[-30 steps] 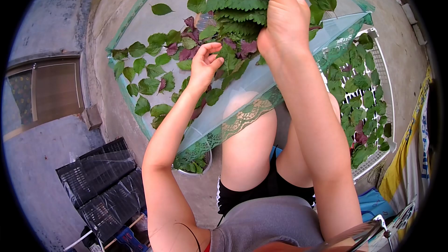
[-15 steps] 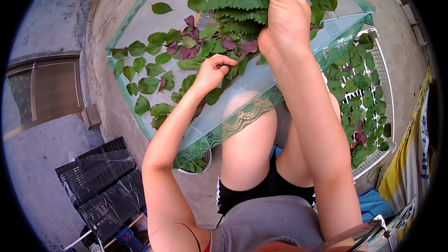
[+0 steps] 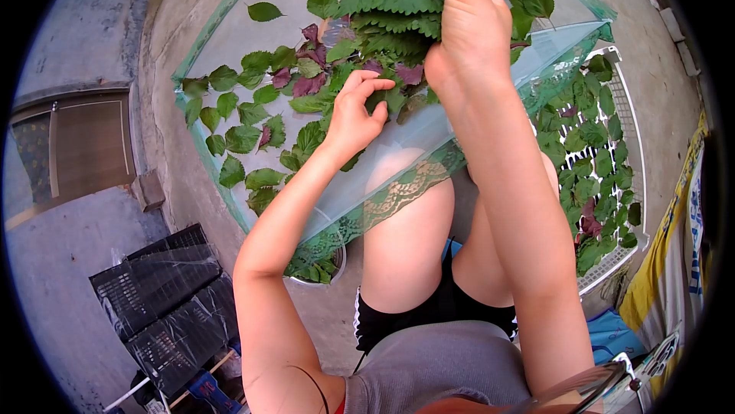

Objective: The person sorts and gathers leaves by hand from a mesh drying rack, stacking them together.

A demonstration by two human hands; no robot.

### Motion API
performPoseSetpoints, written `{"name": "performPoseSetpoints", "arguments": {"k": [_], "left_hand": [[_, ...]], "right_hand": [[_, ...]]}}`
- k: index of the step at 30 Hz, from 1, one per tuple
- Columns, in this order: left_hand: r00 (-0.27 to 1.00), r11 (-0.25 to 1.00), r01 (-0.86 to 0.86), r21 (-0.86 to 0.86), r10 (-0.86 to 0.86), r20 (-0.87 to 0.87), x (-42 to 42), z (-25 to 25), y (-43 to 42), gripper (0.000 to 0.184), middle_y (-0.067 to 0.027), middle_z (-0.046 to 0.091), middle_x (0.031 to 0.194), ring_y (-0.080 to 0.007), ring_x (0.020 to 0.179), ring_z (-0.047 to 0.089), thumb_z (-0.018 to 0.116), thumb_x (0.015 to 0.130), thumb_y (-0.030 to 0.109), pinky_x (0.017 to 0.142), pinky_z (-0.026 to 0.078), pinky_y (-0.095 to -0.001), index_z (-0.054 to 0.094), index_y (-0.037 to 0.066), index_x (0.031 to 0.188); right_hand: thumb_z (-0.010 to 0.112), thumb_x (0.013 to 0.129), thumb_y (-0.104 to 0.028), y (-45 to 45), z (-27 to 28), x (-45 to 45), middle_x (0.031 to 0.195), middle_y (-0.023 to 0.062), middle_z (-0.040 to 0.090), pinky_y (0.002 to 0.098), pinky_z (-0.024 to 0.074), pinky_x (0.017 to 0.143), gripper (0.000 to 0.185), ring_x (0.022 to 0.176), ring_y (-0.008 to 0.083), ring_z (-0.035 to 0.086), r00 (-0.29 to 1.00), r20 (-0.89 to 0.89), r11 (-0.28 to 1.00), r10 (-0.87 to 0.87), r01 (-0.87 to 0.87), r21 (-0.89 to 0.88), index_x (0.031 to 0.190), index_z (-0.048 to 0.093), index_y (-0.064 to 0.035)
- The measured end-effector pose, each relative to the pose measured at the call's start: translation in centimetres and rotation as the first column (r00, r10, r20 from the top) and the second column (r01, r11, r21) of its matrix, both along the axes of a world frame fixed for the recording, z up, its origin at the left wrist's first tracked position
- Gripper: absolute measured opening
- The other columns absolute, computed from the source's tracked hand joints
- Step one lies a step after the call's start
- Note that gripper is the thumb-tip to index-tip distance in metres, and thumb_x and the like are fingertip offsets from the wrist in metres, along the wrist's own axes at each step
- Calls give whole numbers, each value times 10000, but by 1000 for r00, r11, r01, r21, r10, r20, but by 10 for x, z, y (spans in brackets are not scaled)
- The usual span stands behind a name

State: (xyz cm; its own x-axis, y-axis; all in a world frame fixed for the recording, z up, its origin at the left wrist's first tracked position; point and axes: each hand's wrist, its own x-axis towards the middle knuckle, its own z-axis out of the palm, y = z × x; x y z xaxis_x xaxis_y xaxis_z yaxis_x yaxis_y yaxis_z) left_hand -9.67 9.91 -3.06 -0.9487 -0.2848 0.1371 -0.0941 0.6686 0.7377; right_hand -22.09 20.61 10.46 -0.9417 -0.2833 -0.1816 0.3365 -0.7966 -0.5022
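Observation:
My right hand [image 3: 471, 27] is closed on a thick stack of green perilla leaves [image 3: 389, 8], held by one side with their jagged edges layered. My left hand [image 3: 356, 111] is below and to the left of the stack, over loose leaves. Its thumb and index finger are apart, with the index fingertip close to a green leaf [image 3: 395, 98]. Purple leaves [image 3: 310, 85] and more green leaves [image 3: 243, 139] lie scattered on a pale mesh cover with a green lace edge [image 3: 417, 193], which drapes across my knee.
A white plastic crate [image 3: 634, 130] of spread leaves stands at the right. Beneath the lace is a round container [image 3: 342, 265] with leaves. Black plastic crates [image 3: 164, 291] sit at lower left, and a yellow-and-white sack [image 3: 666, 261] at the right edge.
My left hand has opened from a pinch and shifted slightly up and right. Leaves that were beneath its fingers have shifted. My right hand and the stack have hardly moved.

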Motion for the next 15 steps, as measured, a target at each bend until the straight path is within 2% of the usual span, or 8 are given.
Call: {"name": "performPoseSetpoints", "arguments": {"k": [4,6,7,9,10,12,13,15], "left_hand": [[997,998,-44,-54,41,-66,0,-1,5,272,-126,544,1046,-272,933,585,616,732,-14,738,493,-325,649,43,995],[989,983,-74,-167,51,-137,0,-6,4,255,-105,563,1012,-241,828,586,645,711,-49,662,488,-316,644,37,951],[989,983,-74,-167,51,-137,-1,-8,3,255,-105,563,1012,-241,828,586,645,711,-49,662,488,-316,644,37,951],[994,947,-21,-320,-15,-111,-1,-8,1,237,-108,555,968,-274,842,593,612,714,-33,676,507,-344,658,67,923],[994,947,-21,-320,-15,-111,0,-8,2,237,-108,555,968,-274,842,593,612,714,-33,676,507,-344,658,67,923],[990,906,59,-419,-108,-93,0,-4,5,187,-106,560,946,-277,847,588,648,716,51,675,508,-360,657,75,901],[990,906,60,-419,-108,-93,0,-1,8,187,-106,560,946,-277,847,588,648,716,51,675,508,-360,657,75,901],[981,920,111,-375,-162,-108,-1,5,12,209,-110,559,966,-280,867,588,672,715,161,678,508,-373,655,66,901]], "right_hand": [[651,806,-18,-1,-1,0,803,29,594,260,489,663,121,708,128,576,1000,5,1000,-15,15,5,866,557,-64],[652,806,-17,-1,0,0,807,29,594,259,488,662,124,708,129,576,1000,13,1000,-16,16,-3,866,555,-65],[652,806,-17,-1,0,0,807,29,594,259,488,662,124,708,129,576,1000,13,1000,-16,16,-3,866,555,-65],[652,806,-18,0,2,1,812,30,594,257,485,668,124,714,129,575,1000,18,1000,-6,6,-10,872,558,-63],[652,806,-18,0,2,1,812,30,594,257,485,668,124,714,129,575,1000,19,1000,-6,6,-10,872,558,-63],[655,804,-19,-1,1,1,813,30,595,258,484,676,127,724,130,574,1000,19,1000,-9,9,4,879,561,-60],[655,804,-19,-1,1,1,813,30,595,258,484,676,127,724,130,574,1000,19,1000,-10,10,5,879,561,-60],[659,799,-21,-1,2,0,813,30,596,258,483,682,133,731,129,573,999,26,999,-29,28,39,883,563,-59]]}}
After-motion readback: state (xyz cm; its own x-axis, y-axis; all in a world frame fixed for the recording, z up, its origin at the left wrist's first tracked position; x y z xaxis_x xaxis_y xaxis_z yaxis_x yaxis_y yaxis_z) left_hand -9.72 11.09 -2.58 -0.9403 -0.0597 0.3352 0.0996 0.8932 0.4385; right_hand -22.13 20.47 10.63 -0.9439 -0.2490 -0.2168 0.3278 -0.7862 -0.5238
